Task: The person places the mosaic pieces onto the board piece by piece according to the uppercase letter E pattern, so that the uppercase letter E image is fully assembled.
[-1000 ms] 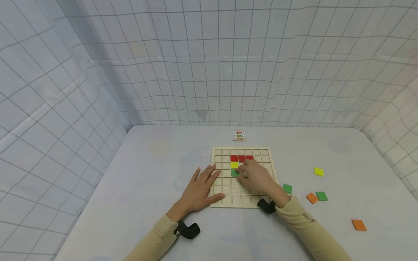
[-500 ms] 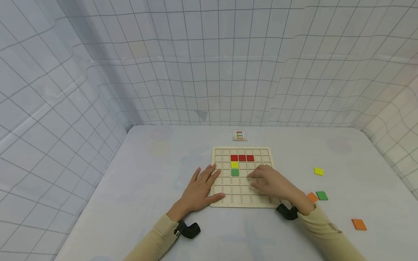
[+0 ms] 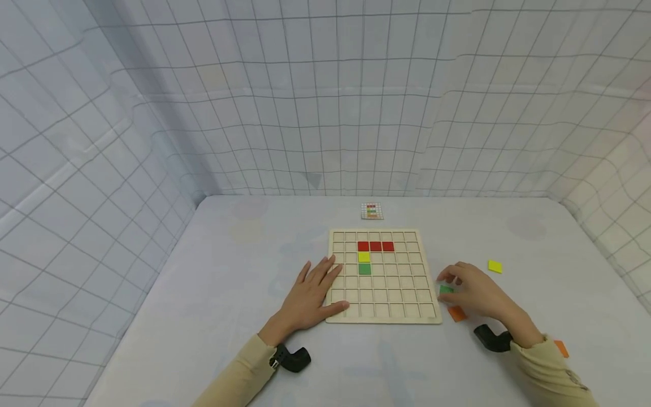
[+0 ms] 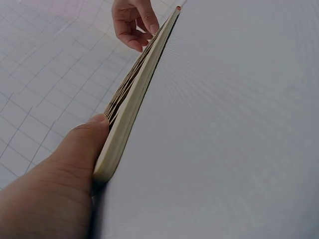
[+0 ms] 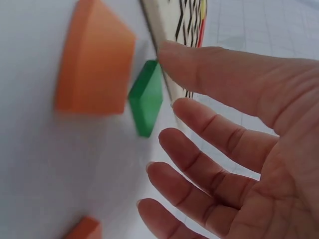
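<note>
My left hand (image 3: pixel 307 294) lies with fingers spread over the left edge of a pale gridded board (image 3: pixel 435 318). In the left wrist view its thumb (image 4: pixel 82 144) rests on the board's rim. Beyond the board's right edge, my right hand (image 3: pixel 478 291) hovers around a green tile (image 3: pixel 446 289), fingers bent loosely and apart. The right wrist view has that green tile just beyond the thumb (image 5: pixel 214 69), not gripped. Beside it lies an orange tile (image 3: pixel 457 314). Set in the board are three red tiles (image 3: pixel 375 246), a yellow tile (image 3: pixel 364 257) and a green tile (image 3: pixel 364 269).
A small pattern card (image 3: pixel 372 211) lies behind the board. To the right is a loose yellow tile (image 3: pixel 495 266). Another orange tile (image 3: pixel 561 348) is partly covered by the right sleeve (image 3: pixel 551 367). Grid-patterned white sheets (image 3: pixel 335 113) enclose the table.
My right hand has left the board and moved right to the loose green tile. The nearer orange tile now lies farther left. A second loose green tile is no longer visible. My left hand stays put.
</note>
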Demonstrator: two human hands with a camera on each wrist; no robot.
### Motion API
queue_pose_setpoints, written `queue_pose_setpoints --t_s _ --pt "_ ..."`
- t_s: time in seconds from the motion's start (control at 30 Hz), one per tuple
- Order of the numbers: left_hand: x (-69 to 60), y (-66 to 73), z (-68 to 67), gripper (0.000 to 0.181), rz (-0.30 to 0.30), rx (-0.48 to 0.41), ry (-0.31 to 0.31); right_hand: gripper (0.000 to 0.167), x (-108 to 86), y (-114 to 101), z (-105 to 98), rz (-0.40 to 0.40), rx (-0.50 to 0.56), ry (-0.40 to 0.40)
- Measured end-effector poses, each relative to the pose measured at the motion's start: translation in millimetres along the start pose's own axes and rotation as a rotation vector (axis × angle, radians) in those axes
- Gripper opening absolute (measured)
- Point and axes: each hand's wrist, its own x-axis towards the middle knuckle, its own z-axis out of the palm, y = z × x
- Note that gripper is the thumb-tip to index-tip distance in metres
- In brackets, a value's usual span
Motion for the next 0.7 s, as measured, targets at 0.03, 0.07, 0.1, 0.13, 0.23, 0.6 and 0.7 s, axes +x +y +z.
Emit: queue_pose_setpoints --t_s 0.03,0.07,0.1,0.13,0.23,0.6,0.7 --pt "-0.1 0.0 -0.2 0.081 0.001 -0.002 0.002 0.028 -0.9 2 0 0.016 -0.008 -0.001" --pt "-0.2 0.0 -0.4 0.081 0.002 -0.003 0.005 0.028 -1.7 4 0 0.024 -0.01 -0.003" --pt "-0.2 0.0 -0.5 0.081 0.004 -0.004 0.009 0.028 -2.2 5 0 0.034 -0.017 -0.001" --pt "-0.3 0.0 -0.5 0.081 0.005 -0.005 0.011 0.028 -2.7 6 0 0.039 -0.023 0.0" --pt "-0.5 -0.2 -0.3 0.082 0.011 -0.006 0.02 0.024 -3.1 9 1 0.046 -0.031 0.013" --pt "-0.3 -1.1 0.0 0.082 -0.002 0.004 -0.014 0.021 -0.4 11 2 0.125 0.083 0.033" --pt "-0.7 -1.0 0.2 0.082 -0.002 0.003 -0.008 0.02 1.8 10 4 0.128 0.094 0.064"
